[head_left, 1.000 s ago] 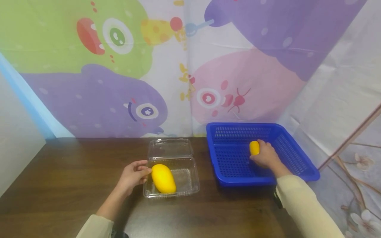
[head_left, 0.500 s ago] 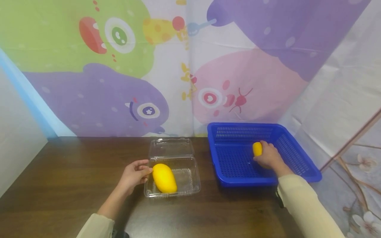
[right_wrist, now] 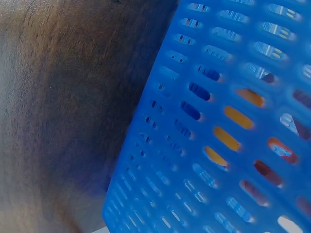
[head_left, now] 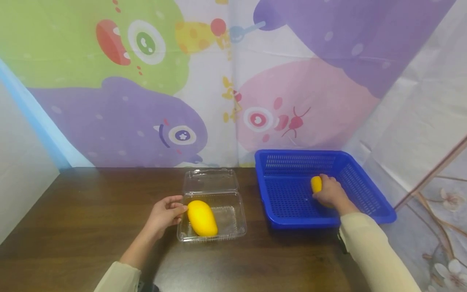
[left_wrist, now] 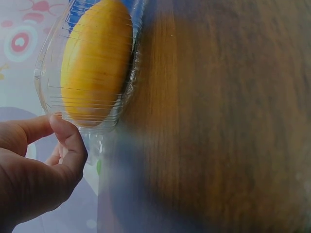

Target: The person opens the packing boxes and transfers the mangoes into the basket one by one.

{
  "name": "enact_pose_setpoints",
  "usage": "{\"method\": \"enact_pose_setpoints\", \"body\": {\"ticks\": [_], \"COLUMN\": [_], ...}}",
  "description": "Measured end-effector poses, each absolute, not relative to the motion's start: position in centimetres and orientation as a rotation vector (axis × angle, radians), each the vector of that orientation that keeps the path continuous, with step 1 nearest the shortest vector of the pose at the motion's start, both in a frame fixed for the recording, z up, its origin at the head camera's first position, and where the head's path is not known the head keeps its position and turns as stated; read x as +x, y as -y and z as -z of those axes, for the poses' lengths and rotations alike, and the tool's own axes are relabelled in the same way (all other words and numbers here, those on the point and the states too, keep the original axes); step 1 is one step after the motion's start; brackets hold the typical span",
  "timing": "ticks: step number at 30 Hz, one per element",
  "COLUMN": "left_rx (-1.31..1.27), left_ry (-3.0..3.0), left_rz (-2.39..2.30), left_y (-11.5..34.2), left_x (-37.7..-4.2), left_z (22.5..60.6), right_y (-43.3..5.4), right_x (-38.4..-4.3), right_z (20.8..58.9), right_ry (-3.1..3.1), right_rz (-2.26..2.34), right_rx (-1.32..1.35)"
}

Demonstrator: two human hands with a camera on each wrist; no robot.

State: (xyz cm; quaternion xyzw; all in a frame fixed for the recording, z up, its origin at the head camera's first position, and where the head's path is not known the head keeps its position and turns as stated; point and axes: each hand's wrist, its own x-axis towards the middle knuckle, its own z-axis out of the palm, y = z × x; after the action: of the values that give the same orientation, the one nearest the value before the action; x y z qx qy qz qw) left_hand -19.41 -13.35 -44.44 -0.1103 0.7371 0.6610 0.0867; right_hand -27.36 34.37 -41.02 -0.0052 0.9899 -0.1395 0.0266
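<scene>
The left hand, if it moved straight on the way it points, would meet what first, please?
Probably the clear container, which the left hand seems to pinch; the mango inside likely comes next.

Your head view has soft, even light, with glare near six o'clock on the tabletop (head_left: 208,269). Your wrist views look dimmer.

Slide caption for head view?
Left hand pinches a box holding one mango; right hand grips another mango in a basket.
</scene>
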Motion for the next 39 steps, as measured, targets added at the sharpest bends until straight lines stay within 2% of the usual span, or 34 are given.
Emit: {"method": "enact_pose_setpoints", "body": {"ticks": [39], "left_rx": [-0.328], "left_ry": [-2.192], "left_rz": [-1.975], "left_y": [13.17], "left_x": [-19.30], "left_z": [44.12], "right_y": [-35.07], "right_x": [-27.33], "right_z": [40.80], "right_ry": [-3.000], "right_rz": [0.448], "right_rx": [0.052]}}
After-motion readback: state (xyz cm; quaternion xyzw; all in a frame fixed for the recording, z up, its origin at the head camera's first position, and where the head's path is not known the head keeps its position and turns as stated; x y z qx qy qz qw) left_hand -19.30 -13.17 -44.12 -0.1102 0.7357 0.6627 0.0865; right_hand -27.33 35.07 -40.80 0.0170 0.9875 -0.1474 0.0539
